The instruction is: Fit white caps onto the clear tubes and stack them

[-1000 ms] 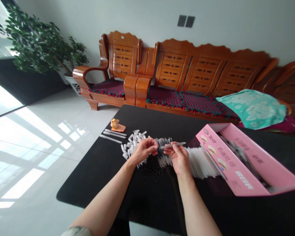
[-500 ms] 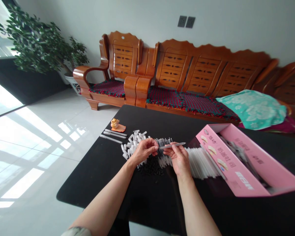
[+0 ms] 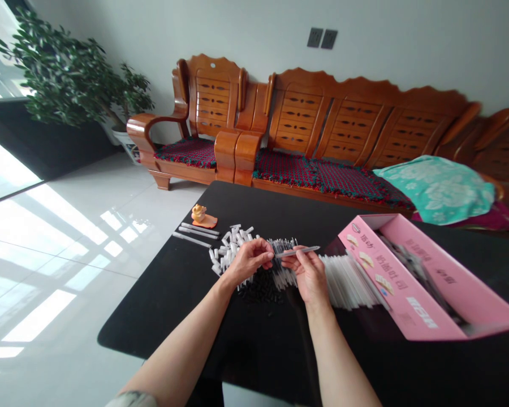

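Observation:
Between thumb and fingers my right hand [image 3: 311, 277] holds a clear pen [image 3: 303, 251], its pointed tip turned to the right. My left hand [image 3: 249, 261] is pinched at the pen's left end; whatever small piece its fingertips hold is hidden. Beneath and beside the hands lie a heap of whitish pen caps [image 3: 225, 247], a heap of small black plugs [image 3: 261, 291] and a row of thin pen refills [image 3: 283, 244]. Right of my right hand is a stack of clear pen barrels [image 3: 350, 282].
A pink box [image 3: 411, 294] with dark contents stands on the black table [image 3: 173, 322] at the right. Several capped pens [image 3: 200, 230] lie near the far left edge, by a small yellow figurine [image 3: 198, 213]. Behind stands a wooden sofa [image 3: 297, 113].

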`<state>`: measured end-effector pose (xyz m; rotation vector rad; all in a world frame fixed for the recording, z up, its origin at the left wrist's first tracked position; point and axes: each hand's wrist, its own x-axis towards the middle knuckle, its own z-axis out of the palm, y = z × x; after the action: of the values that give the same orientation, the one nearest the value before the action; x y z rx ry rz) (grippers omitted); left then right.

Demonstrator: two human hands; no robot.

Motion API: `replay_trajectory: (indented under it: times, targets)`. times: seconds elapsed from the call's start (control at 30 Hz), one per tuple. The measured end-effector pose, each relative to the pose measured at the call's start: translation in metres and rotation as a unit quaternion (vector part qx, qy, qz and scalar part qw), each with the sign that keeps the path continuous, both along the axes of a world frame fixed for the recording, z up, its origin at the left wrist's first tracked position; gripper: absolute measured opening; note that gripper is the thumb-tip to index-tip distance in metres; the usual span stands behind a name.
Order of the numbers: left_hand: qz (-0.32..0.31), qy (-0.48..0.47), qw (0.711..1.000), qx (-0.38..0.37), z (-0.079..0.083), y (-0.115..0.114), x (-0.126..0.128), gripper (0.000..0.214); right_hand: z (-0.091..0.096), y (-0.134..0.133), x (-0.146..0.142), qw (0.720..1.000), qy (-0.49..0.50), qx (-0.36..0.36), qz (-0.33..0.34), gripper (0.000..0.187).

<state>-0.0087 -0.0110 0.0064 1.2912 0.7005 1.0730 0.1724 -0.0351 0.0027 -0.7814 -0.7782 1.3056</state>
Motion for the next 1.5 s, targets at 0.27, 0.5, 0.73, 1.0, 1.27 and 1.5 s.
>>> replay_trajectory:
  times: [0.27, 0.5, 0.73, 1.0, 1.27, 1.5]
  targets:
    - [0.011, 0.007, 1.000, 0.001, 0.000, 0.000, 0.001, 0.035, -0.002, 0.000, 0.000, 1.000, -0.004, 0.001, 0.006, 0.021]
    - [0.013, 0.017, 1.000, 0.007, -0.003, 0.001, 0.002, 0.037, -0.003, -0.001, 0.000, 1.000, -0.004, -0.004, 0.009, 0.022]
    - [0.121, 0.216, 0.964, 0.098, 0.007, -0.004, -0.005, 0.046, 0.000, 0.000, -0.001, 1.000, 0.008, -0.004, 0.001, 0.020]
    - [0.098, 0.285, 0.940, 0.159, 0.008, -0.005, -0.006, 0.044, -0.002, 0.000, 0.000, 1.000, 0.006, -0.009, -0.002, 0.023]
    - [0.105, 0.241, 0.959, 0.107, 0.003, -0.004, -0.003, 0.037, -0.002, 0.000, 0.000, 1.000, 0.002, -0.008, -0.003, 0.022]
    - [0.101, 0.194, 0.973, 0.076, -0.002, -0.004, 0.001, 0.028, -0.004, 0.001, -0.001, 1.000, 0.001, -0.019, -0.015, 0.023]
